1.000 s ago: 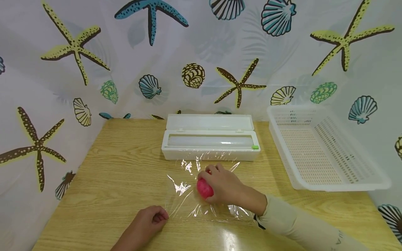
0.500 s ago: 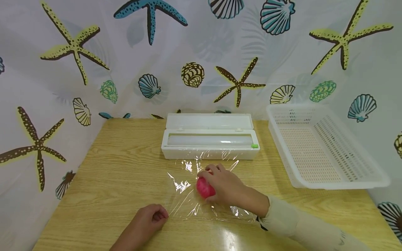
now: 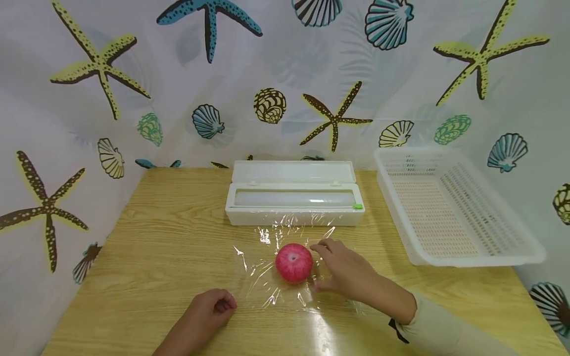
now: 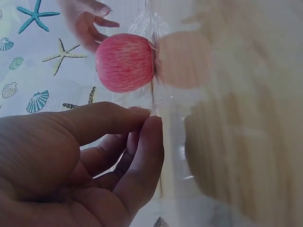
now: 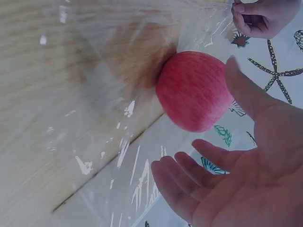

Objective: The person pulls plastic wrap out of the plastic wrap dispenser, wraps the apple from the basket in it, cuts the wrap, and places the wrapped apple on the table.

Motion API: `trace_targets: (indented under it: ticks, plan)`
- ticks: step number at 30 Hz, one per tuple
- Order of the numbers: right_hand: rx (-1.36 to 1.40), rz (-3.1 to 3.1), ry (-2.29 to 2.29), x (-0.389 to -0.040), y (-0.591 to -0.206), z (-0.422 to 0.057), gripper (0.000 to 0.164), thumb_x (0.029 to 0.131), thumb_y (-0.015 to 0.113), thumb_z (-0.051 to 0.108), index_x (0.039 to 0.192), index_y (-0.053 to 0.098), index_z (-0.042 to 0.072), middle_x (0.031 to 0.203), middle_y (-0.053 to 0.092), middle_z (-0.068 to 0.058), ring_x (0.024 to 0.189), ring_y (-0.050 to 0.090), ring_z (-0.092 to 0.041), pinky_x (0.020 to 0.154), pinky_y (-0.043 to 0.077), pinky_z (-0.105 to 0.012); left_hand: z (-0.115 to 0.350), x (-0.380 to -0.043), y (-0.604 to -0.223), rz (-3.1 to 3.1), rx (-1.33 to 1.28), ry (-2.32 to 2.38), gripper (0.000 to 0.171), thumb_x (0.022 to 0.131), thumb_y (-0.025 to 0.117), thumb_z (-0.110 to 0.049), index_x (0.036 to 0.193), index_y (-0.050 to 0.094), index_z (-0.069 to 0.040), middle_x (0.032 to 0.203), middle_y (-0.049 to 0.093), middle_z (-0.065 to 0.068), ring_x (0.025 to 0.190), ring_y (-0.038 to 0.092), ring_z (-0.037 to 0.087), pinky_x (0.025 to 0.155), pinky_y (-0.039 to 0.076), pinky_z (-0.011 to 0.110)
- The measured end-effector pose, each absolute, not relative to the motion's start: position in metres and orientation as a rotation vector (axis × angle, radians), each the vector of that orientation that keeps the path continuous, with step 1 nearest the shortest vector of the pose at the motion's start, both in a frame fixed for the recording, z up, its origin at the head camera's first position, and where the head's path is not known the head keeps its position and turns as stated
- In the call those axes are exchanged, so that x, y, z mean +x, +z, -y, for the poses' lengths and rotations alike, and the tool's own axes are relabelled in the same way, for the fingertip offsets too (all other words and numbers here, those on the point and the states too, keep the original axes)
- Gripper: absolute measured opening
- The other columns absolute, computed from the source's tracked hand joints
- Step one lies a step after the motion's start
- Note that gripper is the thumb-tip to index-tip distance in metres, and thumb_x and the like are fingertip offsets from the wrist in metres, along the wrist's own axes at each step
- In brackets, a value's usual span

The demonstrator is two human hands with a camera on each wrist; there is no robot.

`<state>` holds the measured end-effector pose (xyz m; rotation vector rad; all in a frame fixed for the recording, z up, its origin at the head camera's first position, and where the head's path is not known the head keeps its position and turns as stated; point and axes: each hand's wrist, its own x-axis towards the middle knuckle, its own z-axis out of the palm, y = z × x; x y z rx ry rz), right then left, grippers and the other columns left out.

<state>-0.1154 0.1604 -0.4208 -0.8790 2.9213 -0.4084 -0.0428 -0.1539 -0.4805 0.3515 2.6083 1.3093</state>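
A red apple (image 3: 294, 263) sits on a sheet of clear cling film (image 3: 254, 282) spread over the wooden table. The film runs forward from a white cling film dispenser (image 3: 294, 217) whose lid stands up. My left hand (image 3: 209, 311) pinches the film's near left corner between thumb and forefinger, close to the tabletop, as the left wrist view (image 4: 118, 156) also shows. Just right of the apple is my right hand (image 3: 349, 272), its fingers spread and apart from the fruit. In the right wrist view the apple (image 5: 194, 92) stands clear of the palm.
A white plastic basket (image 3: 414, 242) with perforated sides stands at the right rear of the table. Behind the table hangs a white cloth (image 3: 249, 138) printed with starfish and shells. A green slider (image 3: 357, 206) sits at the dispenser's right end.
My right hand has let go of the apple and drawn back to the right. The apple now rests on the film by itself. My left hand keeps its place.
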Motion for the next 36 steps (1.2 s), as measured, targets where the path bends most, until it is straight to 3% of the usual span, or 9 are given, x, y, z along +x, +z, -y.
trace_targets:
  ticks: [3, 7, 10, 16, 30, 36]
  plan:
    - [-0.843, -2.923, -0.395, -0.109, -0.422, -0.172, 0.072, 0.064, 0.083, 0.039, 0.122, 0.055, 0.007, 0.117, 0.052, -0.007, 0.101, 0.053, -0.022, 0.069, 0.051, -0.031, 0.154, -0.043, -0.48, -2.603, 0.349, 1.313, 0.007, 0.083, 0.067, -0.003, 0.081, 0.063, -0.008, 0.078, 0.058, -0.004, 0.069, 0.053, 0.005, 0.062, 0.048, 0.022]
    - [-0.712, -2.91, -0.394, -0.101, -0.424, -0.191, 0.066, 0.065, 0.084, 0.035, 0.12, 0.055, 0.011, 0.112, 0.051, -0.004, 0.086, 0.052, -0.015, 0.054, 0.044, -0.024, 0.153, -0.043, -0.478, -2.586, 0.362, 1.339, 0.007, 0.083, 0.066, -0.002, 0.082, 0.062, -0.008, 0.078, 0.058, -0.003, 0.069, 0.053, 0.005, 0.062, 0.048, 0.022]
    - [-0.651, -2.866, -0.423, -0.095, -0.426, -0.206, 0.061, 0.066, 0.084, 0.031, 0.117, 0.056, 0.011, 0.105, 0.052, -0.002, 0.077, 0.049, -0.011, 0.051, 0.042, -0.023, 0.152, -0.042, -0.477, -2.587, 0.373, 1.346, 0.006, 0.083, 0.066, -0.003, 0.082, 0.062, -0.007, 0.078, 0.058, -0.003, 0.069, 0.053, 0.005, 0.061, 0.048, 0.022]
    - [-0.674, -2.739, -0.521, -0.082, -0.431, -0.232, 0.045, 0.068, 0.082, 0.022, 0.107, 0.061, 0.012, 0.096, 0.051, 0.003, 0.077, 0.048, -0.01, 0.056, 0.043, -0.024, 0.151, -0.042, -0.478, -2.603, 0.354, 1.317, 0.007, 0.083, 0.066, -0.002, 0.082, 0.062, -0.008, 0.077, 0.058, -0.004, 0.069, 0.053, 0.003, 0.062, 0.048, 0.021]
    - [-0.831, -2.692, -0.708, -0.066, -0.458, -0.249, 0.033, 0.074, 0.078, 0.018, 0.102, 0.062, 0.018, 0.1, 0.05, 0.013, 0.095, 0.051, -0.01, 0.081, 0.048, -0.033, 0.152, -0.042, -0.477, -2.619, 0.336, 1.299, 0.007, 0.082, 0.067, -0.003, 0.082, 0.063, -0.009, 0.077, 0.058, -0.005, 0.069, 0.052, 0.004, 0.062, 0.048, 0.021]
    - [-0.866, -2.732, -0.73, -0.064, -0.47, -0.249, 0.028, 0.074, 0.077, 0.019, 0.097, 0.061, 0.023, 0.097, 0.05, 0.017, 0.097, 0.049, -0.008, 0.084, 0.047, -0.031, 0.155, -0.041, -0.478, -2.616, 0.358, 1.317, 0.007, 0.083, 0.067, -0.002, 0.082, 0.063, -0.008, 0.078, 0.059, -0.004, 0.069, 0.052, 0.004, 0.062, 0.048, 0.021]
